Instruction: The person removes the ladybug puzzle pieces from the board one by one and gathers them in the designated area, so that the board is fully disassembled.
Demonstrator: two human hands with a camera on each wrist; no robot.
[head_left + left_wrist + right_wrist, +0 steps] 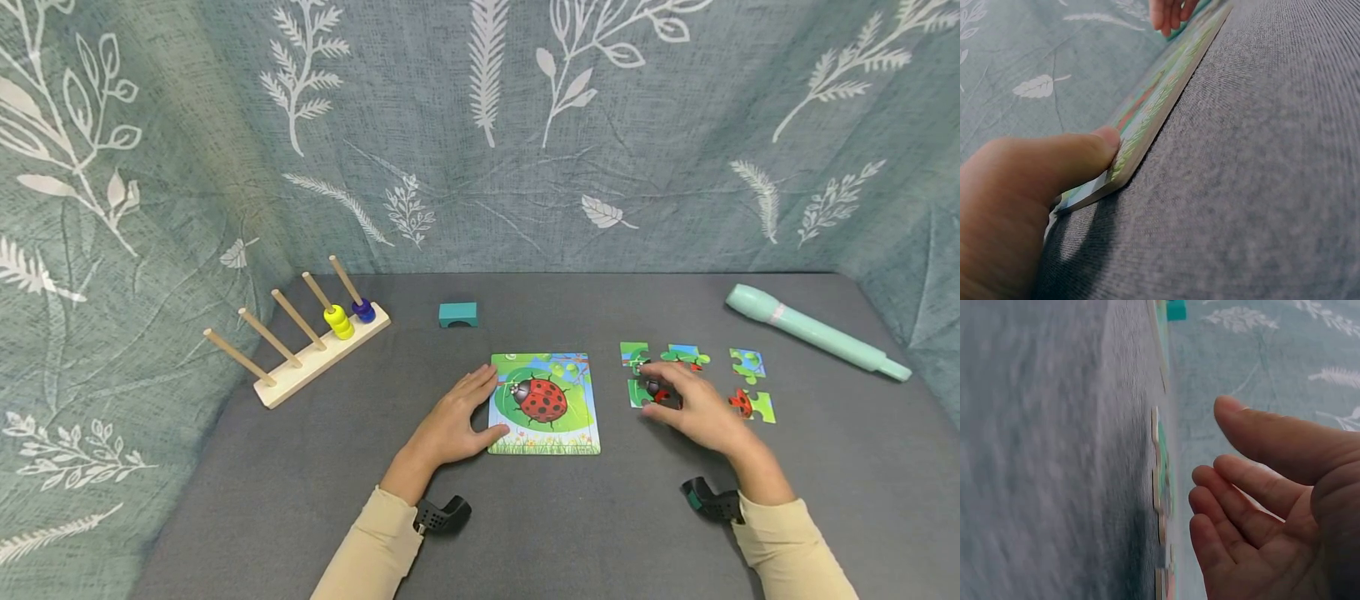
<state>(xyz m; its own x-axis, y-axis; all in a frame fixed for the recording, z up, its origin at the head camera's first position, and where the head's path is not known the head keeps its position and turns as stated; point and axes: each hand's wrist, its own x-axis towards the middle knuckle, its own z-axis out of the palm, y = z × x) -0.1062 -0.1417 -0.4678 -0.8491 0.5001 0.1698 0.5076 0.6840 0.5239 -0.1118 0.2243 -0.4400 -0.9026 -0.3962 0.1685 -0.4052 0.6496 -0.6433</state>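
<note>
A square ladybug puzzle lies flat on the grey table. Along its left side rests my left hand, fingers stretched toward the upper left corner. In the left wrist view the thumb lies on the puzzle's surface near a corner. To the right are several loose puzzle pieces, among them a green-and-blue piece and a red-and-green piece. My right hand hovers over the left ones, partly covering a ladybug-head piece. The right wrist view shows that hand apart from the pieces, holding nothing.
At the back left stands a wooden peg stacker with yellow rings and blue rings. A teal arch block sits behind the puzzle. A mint-green tube-shaped object lies at the back right. A patterned curtain hangs behind the table.
</note>
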